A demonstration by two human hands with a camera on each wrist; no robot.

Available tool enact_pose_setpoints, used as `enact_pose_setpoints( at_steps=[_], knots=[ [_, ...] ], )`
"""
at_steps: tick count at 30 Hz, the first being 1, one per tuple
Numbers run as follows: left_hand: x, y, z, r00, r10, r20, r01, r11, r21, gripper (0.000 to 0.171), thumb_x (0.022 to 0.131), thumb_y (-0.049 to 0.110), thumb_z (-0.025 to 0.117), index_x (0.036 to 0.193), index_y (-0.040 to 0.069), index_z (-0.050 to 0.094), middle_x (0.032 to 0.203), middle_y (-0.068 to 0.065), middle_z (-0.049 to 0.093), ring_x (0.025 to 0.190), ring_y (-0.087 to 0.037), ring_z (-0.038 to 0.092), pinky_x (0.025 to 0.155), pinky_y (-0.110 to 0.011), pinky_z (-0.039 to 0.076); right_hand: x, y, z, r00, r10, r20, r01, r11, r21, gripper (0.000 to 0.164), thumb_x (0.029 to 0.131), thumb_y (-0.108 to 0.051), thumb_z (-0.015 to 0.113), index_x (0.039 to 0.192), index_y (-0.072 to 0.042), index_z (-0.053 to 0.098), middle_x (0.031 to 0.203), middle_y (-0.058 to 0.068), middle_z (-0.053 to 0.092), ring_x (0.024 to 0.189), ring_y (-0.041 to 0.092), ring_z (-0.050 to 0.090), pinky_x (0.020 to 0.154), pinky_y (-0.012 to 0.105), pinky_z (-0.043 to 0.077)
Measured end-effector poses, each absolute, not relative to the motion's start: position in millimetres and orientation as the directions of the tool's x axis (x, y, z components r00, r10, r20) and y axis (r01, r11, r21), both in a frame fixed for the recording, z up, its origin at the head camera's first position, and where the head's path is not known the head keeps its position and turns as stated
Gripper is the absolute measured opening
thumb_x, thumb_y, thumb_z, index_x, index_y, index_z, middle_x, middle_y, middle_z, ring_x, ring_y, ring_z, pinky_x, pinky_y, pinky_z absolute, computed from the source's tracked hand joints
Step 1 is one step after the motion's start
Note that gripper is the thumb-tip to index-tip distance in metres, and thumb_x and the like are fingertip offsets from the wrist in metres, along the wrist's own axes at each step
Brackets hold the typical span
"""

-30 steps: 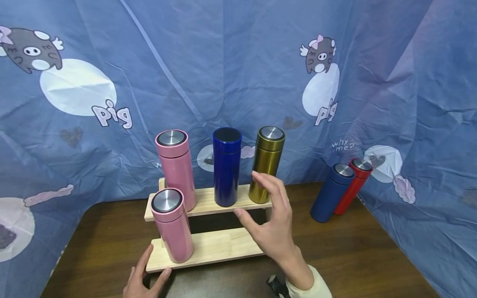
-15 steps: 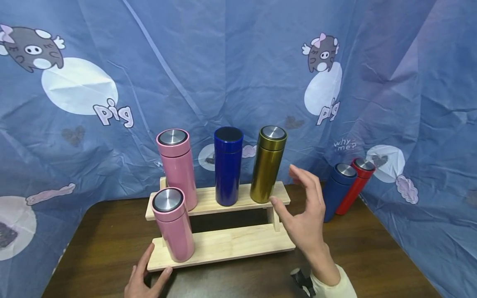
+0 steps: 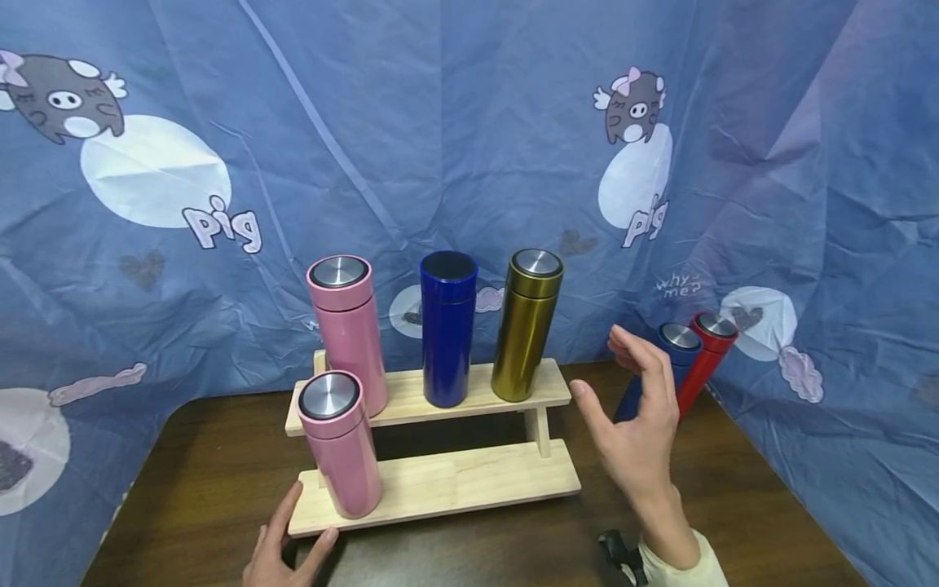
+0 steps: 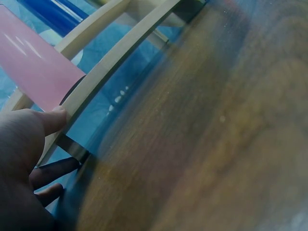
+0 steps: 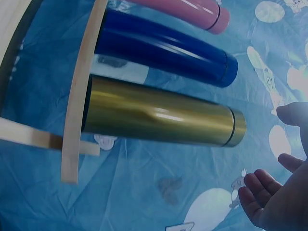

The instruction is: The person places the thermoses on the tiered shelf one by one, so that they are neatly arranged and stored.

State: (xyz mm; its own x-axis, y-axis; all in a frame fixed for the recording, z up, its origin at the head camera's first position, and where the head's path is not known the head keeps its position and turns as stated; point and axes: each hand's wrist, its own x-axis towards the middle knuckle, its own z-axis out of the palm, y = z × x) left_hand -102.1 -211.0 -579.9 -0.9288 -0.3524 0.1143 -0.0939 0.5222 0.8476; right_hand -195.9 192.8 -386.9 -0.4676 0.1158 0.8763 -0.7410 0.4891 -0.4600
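In the head view, my left hand (image 3: 284, 545) rests at the front left corner of a two-tier wooden rack (image 3: 477, 481). Its thumb touches the front edge in the left wrist view. Right beside it, a short pink thermos bottle (image 3: 343, 456) stands on the lower board. The upper board bears a taller pink bottle (image 3: 350, 342), a glossy blue bottle (image 3: 447, 334) and a gold bottle (image 3: 524, 334). My right hand (image 3: 638, 432) is raised right of the rack, thumb and fingers spread, holding nothing. Behind it, a matte blue bottle (image 3: 678, 346) is partly hidden.
A red bottle (image 3: 706, 350) stands beside the matte blue one at the table's right side. The dark wooden table (image 3: 198, 465) ends against a blue cloth backdrop (image 3: 411, 122) printed with pigs. A small black device (image 3: 619, 554) is by my right wrist.
My right hand has moved right, from in front of the gold bottle to in front of the matte blue one. The left hand and all the bottles stay in place.
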Motion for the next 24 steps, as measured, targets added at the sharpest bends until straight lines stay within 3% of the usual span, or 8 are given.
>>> enact_pose_setpoints(
  at_steps=[6, 13, 24],
  knots=[
    [-103.9, -213.3, -584.6, -0.931, -0.356, 0.085, -0.124, 0.526, 0.841, 0.090, 0.095, 0.038, 0.088, 0.171, 0.022, 0.043, 0.143, -0.032, 0.067, 0.149, -0.063, 0.047, 0.130, -0.076, 0.025, -202.6, 204.7, -386.5, -0.455, 0.163, 0.876, -0.721, 0.510, -0.469, 0.069, 0.083, -0.003, 0.089, 0.148, 0.003, 0.065, 0.139, 0.025, 0.068, 0.129, 0.020, 0.065, 0.111, 0.027, 0.051],
    [-105.0, -218.9, -589.1, -0.938, -0.343, 0.048, -0.153, 0.535, 0.831, 0.093, 0.095, 0.041, 0.088, 0.172, 0.023, 0.041, 0.148, -0.033, 0.063, 0.148, -0.058, 0.050, 0.134, -0.073, 0.019, -214.8, 221.9, -391.5, -0.454, 0.233, 0.860, -0.669, 0.548, -0.502, 0.068, 0.083, 0.001, 0.089, 0.148, 0.001, 0.066, 0.136, 0.027, 0.067, 0.127, 0.016, 0.064, 0.107, 0.025, 0.050],
    [-105.9, -217.3, -589.5, -0.937, -0.345, 0.058, -0.144, 0.531, 0.835, 0.092, 0.095, 0.041, 0.088, 0.172, 0.023, 0.041, 0.149, -0.033, 0.061, 0.144, -0.057, 0.055, 0.134, -0.072, 0.020, -233.4, 247.3, -400.3, -0.482, 0.312, 0.818, -0.563, 0.605, -0.563, 0.070, 0.084, 0.002, 0.091, 0.149, -0.004, 0.067, 0.134, 0.026, 0.065, 0.126, 0.014, 0.061, 0.106, 0.020, 0.047]
  ],
)
